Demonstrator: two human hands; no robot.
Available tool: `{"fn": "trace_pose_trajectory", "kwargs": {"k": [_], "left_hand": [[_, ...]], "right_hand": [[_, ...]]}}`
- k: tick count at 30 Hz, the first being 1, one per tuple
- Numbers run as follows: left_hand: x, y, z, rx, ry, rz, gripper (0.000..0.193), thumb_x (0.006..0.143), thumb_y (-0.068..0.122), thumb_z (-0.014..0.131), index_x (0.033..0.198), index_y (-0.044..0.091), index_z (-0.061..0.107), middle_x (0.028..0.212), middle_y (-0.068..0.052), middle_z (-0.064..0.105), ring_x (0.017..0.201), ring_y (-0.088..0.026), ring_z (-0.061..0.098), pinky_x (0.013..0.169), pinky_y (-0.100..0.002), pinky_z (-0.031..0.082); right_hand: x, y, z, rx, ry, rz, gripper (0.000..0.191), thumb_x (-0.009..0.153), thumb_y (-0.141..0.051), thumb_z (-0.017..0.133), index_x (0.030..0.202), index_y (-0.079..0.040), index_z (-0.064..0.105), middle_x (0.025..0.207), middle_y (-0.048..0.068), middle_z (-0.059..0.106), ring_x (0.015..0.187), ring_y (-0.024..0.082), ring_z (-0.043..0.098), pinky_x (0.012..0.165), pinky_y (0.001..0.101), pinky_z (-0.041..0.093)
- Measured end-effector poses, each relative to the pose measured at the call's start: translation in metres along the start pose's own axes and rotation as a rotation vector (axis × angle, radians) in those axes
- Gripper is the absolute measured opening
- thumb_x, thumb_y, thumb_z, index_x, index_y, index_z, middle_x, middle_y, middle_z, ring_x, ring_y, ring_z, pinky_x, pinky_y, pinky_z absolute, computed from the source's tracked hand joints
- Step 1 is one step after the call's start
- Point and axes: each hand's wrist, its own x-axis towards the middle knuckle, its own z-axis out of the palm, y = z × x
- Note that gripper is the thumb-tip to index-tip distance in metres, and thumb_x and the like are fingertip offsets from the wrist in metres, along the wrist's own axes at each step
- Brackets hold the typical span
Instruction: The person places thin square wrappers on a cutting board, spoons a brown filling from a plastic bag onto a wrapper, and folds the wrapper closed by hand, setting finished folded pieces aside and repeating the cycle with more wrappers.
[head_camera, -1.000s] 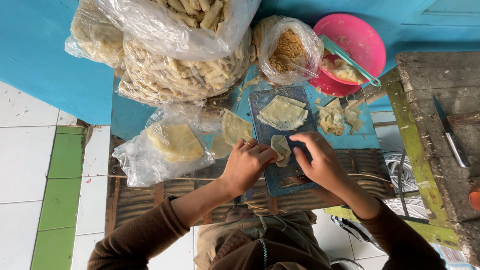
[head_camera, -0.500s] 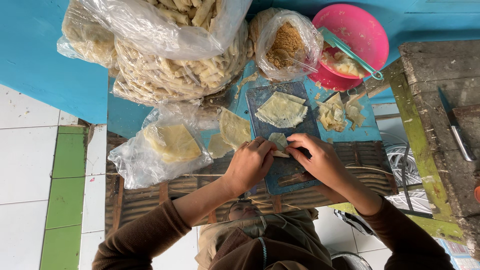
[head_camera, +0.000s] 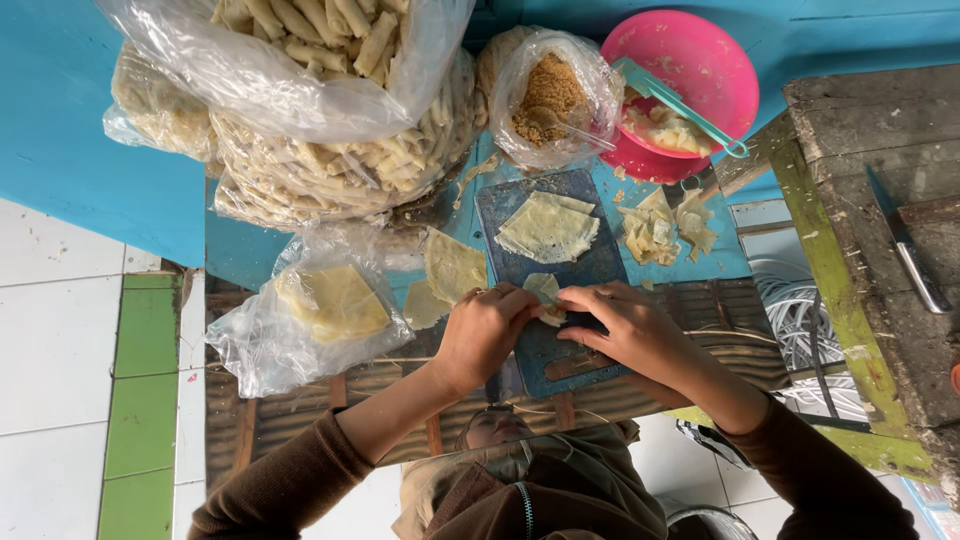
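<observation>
Left hand (head_camera: 485, 335) and right hand (head_camera: 625, 330) pinch our half-rolled wrapper (head_camera: 545, 290) on the cutting board (head_camera: 560, 350) | risk: thin wrapper tears if we squeeze too hard.

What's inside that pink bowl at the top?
The pink bowl holds pale yellowish scraps or filling near its lower edge, with a light green utensil lying across it. Whatever lies under the scraps is covered.

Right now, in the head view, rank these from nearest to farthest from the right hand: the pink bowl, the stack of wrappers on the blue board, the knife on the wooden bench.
From the right hand:
1. Stack of wrappers, just above it on the blue board.
2. Pink bowl, higher up, against the blue wall.
3. Knife, far out on the wooden bench at the picture's right edge.
</observation>
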Motion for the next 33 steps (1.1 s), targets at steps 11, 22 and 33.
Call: {"fn": "trace_pose_trajectory", "kwargs": {"k": [11,22,33], "left_hand": [[0.012,0.003,0.000,-0.129,-0.107,-0.234,0.018,0.095,0.020,0.069,0.096,0.004,0.060,0.086,-0.014,0.070,0.076,-0.035,0.069,0.066,-0.044,0.053],[-0.004,-0.006,-0.006,0.007,-0.008,0.060,0.014,0.089,0.020,0.074,0.099,0.010,0.072,0.098,-0.007,0.068,0.083,-0.032,0.068,0.073,-0.043,0.055],[-0.003,-0.008,0.001,0.206,0.016,0.132,0.011,0.094,0.015,0.068,0.100,0.006,0.069,0.101,-0.011,0.063,0.087,-0.031,0.067,0.079,-0.042,0.052]], "right_hand": [[0.010,0.008,0.024,0.216,-0.028,0.406,0.034,0.085,-0.009,0.079,0.111,-0.007,0.058,0.088,0.007,0.074,0.080,0.025,0.075,0.066,0.0354,0.057],[0.002,-0.008,0.018,-0.107,0.033,-0.002,0.027,0.079,0.003,0.072,0.106,0.002,0.070,0.107,0.012,0.071,0.108,0.030,0.065,0.092,0.0401,0.054],[0.001,-0.001,0.029,-0.061,0.106,0.082,0.019,0.084,0.002,0.073,0.103,0.000,0.070,0.105,0.010,0.071,0.103,0.031,0.064,0.089,0.0415,0.053]]}}
